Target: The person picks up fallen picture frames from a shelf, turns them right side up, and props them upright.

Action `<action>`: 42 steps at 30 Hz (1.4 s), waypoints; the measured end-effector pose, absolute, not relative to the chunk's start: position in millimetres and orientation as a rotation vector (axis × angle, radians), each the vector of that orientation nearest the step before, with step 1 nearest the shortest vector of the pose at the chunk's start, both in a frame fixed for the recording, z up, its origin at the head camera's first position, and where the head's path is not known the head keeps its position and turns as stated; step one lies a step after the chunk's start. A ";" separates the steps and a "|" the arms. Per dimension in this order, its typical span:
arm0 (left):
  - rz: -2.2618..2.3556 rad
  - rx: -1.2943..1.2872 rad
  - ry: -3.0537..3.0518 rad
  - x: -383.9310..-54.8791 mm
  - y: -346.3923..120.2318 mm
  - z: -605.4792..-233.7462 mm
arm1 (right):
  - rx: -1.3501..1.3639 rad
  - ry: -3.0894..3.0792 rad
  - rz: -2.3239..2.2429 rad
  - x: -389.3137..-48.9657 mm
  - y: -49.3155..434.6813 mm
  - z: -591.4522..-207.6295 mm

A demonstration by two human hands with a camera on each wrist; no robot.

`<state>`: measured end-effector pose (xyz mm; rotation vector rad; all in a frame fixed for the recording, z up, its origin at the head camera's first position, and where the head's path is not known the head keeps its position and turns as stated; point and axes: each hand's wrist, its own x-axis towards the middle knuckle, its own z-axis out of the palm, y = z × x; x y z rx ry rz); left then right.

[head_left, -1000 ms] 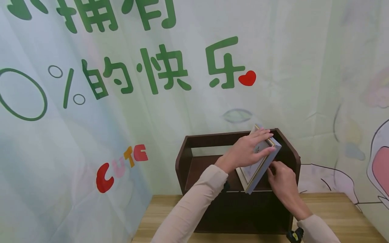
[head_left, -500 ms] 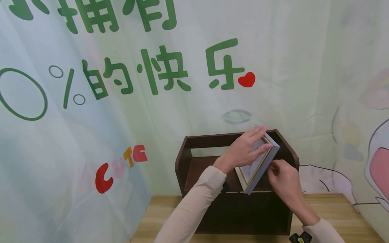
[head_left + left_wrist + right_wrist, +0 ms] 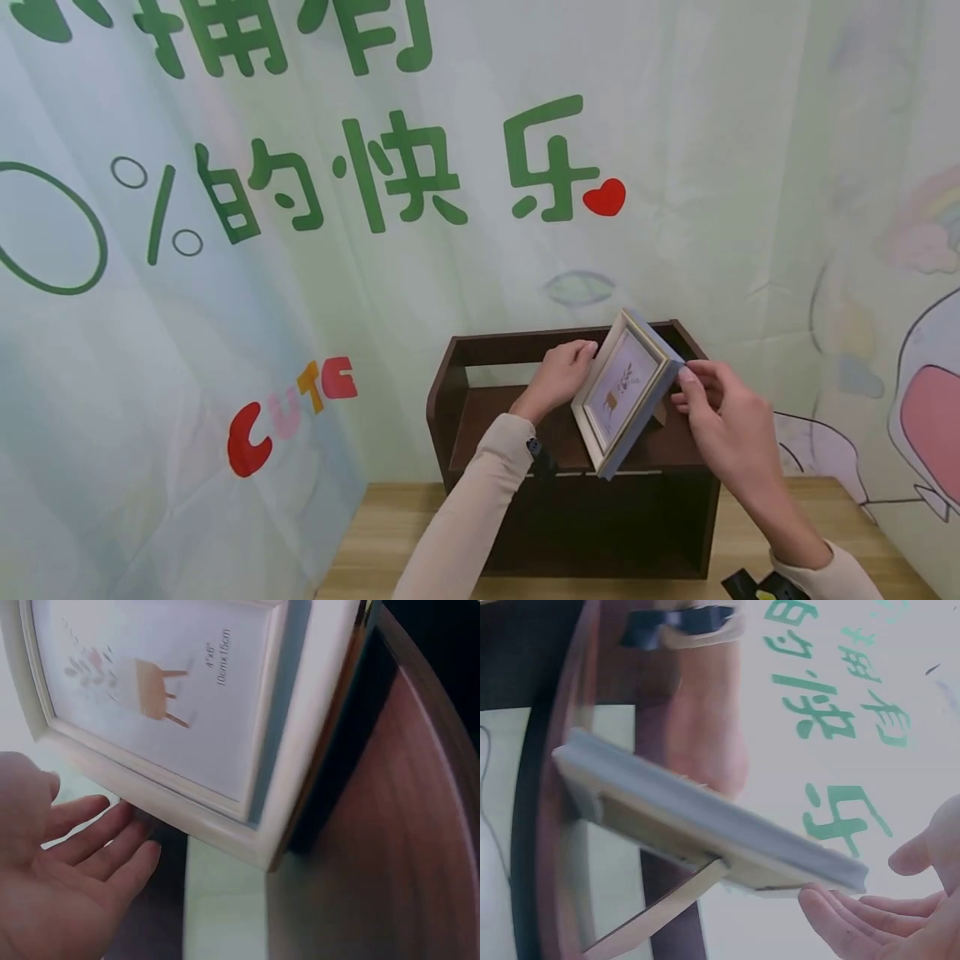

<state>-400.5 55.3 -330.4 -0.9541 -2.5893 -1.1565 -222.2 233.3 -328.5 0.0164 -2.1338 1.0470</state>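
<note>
A picture frame (image 3: 621,385) with a pale border and a print of a chair with leaves leans back on the upper shelf of a dark brown desktop rack (image 3: 510,417). Behind it, a folding stand leg (image 3: 660,911) reaches down to the shelf. My left hand (image 3: 562,375) is beside the frame's left edge, its fingers (image 3: 97,832) loosely bent and around nothing. At the upper right corner is my right hand (image 3: 731,425); its fingertips (image 3: 814,900) lie right at the frame's back, and the thumb stands apart from the edge.
The rack stands on a light wooden table (image 3: 405,517), with an open lower compartment (image 3: 600,525) below the shelf. A printed curtain (image 3: 420,275) with green characters hangs close behind and along the left.
My left hand has come off the frame's top and moved left and down. My right hand has risen from behind the frame to its upper right corner. The picture now shows.
</note>
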 end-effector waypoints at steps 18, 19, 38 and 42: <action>-1.471 -0.885 -2.619 -411.6 51.7 -357.2 | -0.063 -2.274 0.960 -226.1 227.9 -313.2; -1.474 -0.884 -2.624 -412.2 51.5 -358.7 | -0.063 -2.277 0.963 -226.4 227.7 -313.7; -1.516 -0.884 -2.546 -416.3 42.2 -363.5 | -0.058 -2.311 0.923 -237.8 249.4 -309.5; -1.537 -0.879 -2.533 -416.6 38.0 -365.4 | -0.037 -2.340 0.895 -243.1 255.7 -306.3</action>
